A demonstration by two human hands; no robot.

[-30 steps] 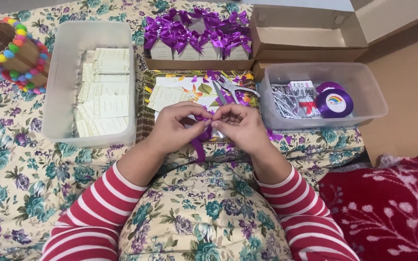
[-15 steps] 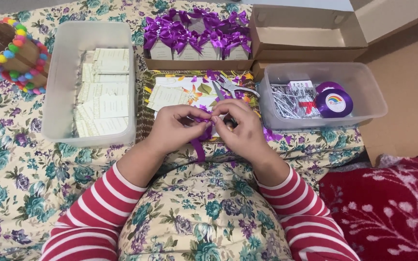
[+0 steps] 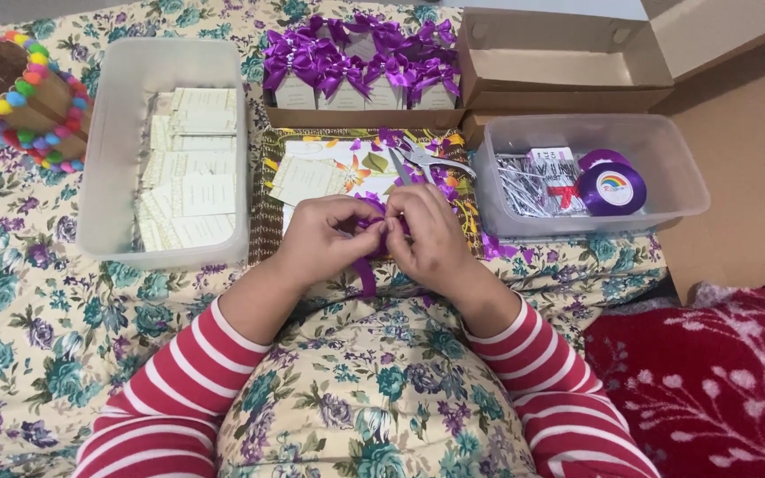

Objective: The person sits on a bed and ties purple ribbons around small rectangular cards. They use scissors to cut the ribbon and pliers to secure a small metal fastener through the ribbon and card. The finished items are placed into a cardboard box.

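Both hands meet at the middle of the frame, fingertips pinched together on a short piece of purple ribbon (image 3: 367,265). The left hand (image 3: 325,239) has its grip closed on the ribbon's left side, thumb and forefinger curled in tight; the right hand (image 3: 431,237) is closed on the other side, knuckles up, so the ribbon's middle is mostly hidden between them. One loose tail hangs down below the hands toward the floral cloth (image 3: 37,336) that covers the lap and the surface around it.

Judging by how the fingers sit, the step in hand looks like forming or tightening a small bow; whether the knot is already pulled cannot be told, since the fingers cover it. The next move would seem to call for a steady pinch on both loops and an even pull, so the loops come out matched.

Just beyond the hands lie a patterned mat (image 3: 267,221) with small cream cards (image 3: 305,175) and a pair of scissors (image 3: 427,159) on it. Farther back a cardboard tray (image 3: 365,117) holds a row of small boxes topped with finished purple bows (image 3: 347,62). To the left stands a clear tub (image 3: 108,177) of cream cards, to the right a second clear tub (image 3: 666,168) holding a purple ribbon spool (image 3: 611,188) and silver ties (image 3: 524,186). A basket edged with coloured beads (image 3: 24,97) sits at far left.
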